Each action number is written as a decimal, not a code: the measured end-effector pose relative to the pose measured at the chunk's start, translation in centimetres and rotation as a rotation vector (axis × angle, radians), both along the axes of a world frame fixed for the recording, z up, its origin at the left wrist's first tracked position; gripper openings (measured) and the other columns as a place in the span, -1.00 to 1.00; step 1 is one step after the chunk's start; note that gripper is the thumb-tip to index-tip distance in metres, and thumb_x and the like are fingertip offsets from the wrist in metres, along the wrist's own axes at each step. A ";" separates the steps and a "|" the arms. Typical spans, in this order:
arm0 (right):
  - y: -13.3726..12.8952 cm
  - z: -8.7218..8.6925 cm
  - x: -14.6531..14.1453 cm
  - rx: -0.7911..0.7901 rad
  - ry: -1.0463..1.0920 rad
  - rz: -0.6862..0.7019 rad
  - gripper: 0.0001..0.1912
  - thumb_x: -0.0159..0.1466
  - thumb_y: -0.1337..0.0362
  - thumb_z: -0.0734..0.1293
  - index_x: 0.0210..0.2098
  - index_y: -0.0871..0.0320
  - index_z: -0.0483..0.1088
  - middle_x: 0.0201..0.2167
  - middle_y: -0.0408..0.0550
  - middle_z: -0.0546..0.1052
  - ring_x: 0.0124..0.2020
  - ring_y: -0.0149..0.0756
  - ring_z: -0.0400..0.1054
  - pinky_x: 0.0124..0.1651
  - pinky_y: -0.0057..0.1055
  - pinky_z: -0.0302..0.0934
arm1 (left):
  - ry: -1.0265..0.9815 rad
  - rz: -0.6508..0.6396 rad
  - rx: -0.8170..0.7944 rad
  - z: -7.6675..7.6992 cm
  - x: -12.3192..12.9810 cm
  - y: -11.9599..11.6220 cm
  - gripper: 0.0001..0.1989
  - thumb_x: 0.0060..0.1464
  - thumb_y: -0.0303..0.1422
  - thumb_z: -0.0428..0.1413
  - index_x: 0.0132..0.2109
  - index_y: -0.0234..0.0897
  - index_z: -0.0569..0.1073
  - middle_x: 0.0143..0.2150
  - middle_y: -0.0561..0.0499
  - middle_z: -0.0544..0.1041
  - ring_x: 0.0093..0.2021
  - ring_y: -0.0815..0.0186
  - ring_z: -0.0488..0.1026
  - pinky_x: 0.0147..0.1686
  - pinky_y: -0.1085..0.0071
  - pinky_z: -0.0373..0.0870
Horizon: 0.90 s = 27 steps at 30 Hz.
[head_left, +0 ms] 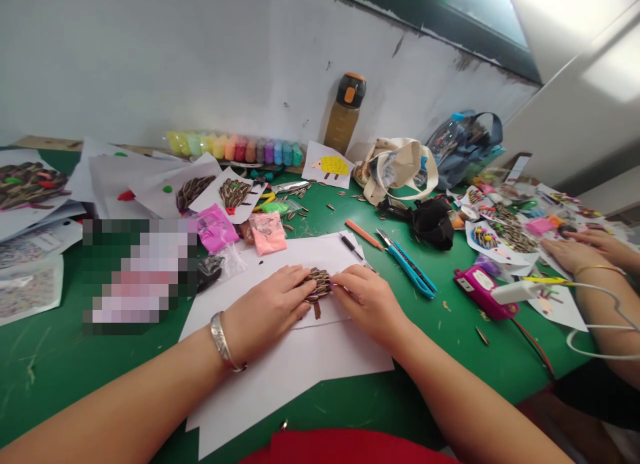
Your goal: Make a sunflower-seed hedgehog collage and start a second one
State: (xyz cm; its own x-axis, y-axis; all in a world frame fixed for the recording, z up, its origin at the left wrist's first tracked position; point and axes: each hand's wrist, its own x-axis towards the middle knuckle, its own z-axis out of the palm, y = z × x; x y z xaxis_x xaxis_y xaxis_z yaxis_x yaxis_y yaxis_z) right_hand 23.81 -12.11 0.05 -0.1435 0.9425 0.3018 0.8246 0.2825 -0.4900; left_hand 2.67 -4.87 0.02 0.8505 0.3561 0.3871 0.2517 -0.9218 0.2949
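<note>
A cluster of striped sunflower seeds (320, 282) is laid close together on white paper (285, 377) in front of me. Below the seeds a brown leg-like strip (317, 310) shows, and a little purple peeks out at the cluster's edge. My left hand (270, 303), with a silver bangle (223, 341) at its wrist, lies over the left side of the cluster, fingers extended. At the cluster's right edge, the fingertips of my right hand (373, 307) are pinched together. What they hold, if anything, is hidden.
Pink clay packets (270, 233), a black pen (352, 246), an orange pencil (364, 234) and a blue-handled cutter (407, 264) lie around the paper. Behind stand a bottle (345, 114) and coloured clay (235, 149). At right, a co-worker's hands (565, 254) are near a magenta box (485, 292) with cables.
</note>
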 end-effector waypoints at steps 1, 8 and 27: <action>0.1 0.1 -0.2 -0.007 -0.013 0.006 -0.80 0.34 0.34 0.20 -0.28 0.13 0.48 -0.34 -0.04 0.47 -0.29 -0.31 0.34 -0.20 -0.39 0.21 | 0.004 0.000 0.009 0.0 0.0 0.0 -0.72 0.26 -0.43 -0.06 0.03 -0.37 0.45 0.06 -0.21 0.47 0.11 0.10 0.38 0.11 0.11 0.38; 0.6 0.1 -1.0 -0.039 -0.092 -0.011 -0.78 0.34 0.36 0.20 -0.36 0.14 0.46 -0.41 -0.06 0.44 -0.35 -0.32 0.31 -0.27 -0.41 0.16 | 0.015 0.004 -0.004 0.0 0.0 0.0 -0.71 0.24 -0.44 -0.04 0.04 -0.39 0.44 0.05 -0.23 0.47 0.10 0.10 0.38 0.12 0.11 0.38; -0.1 0.7 0.3 -0.129 -0.090 -0.086 -0.81 0.38 0.32 0.10 -0.29 0.11 0.30 -0.44 -0.12 0.42 -0.42 -0.32 0.26 -0.34 -0.42 0.12 | -0.004 -0.023 -0.068 0.5 0.0 -0.1 -0.73 0.26 -0.45 -0.07 0.01 -0.27 0.46 0.03 -0.15 0.46 0.05 0.14 0.39 0.06 0.14 0.38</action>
